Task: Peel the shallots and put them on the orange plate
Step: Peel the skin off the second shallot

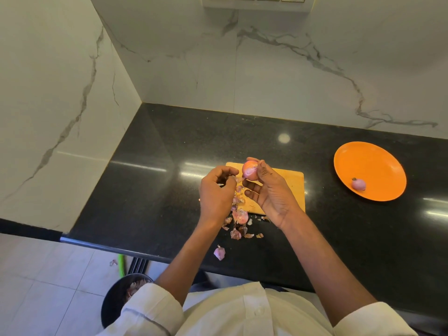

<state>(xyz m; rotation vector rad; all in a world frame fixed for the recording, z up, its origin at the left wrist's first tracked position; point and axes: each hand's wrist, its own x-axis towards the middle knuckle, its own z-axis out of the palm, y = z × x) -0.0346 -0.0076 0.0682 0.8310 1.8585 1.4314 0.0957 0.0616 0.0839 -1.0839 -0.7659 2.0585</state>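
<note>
My right hand (269, 192) holds a pinkish shallot (249, 172) between thumb and fingertips above a wooden cutting board (294, 183). My left hand (217, 190) is just left of it, fingers curled, pinching a strip of skin (238, 179) that hangs from the shallot. One peeled shallot (358, 184) lies on the orange plate (378, 163) at the right of the counter.
Loose skins (238, 217) lie heaped on the board's front edge and the black counter (157, 166), and one piece (219, 252) sits near the counter's edge. A dark bin (116, 299) with skins stands on the floor below. Marble walls close the left and back.
</note>
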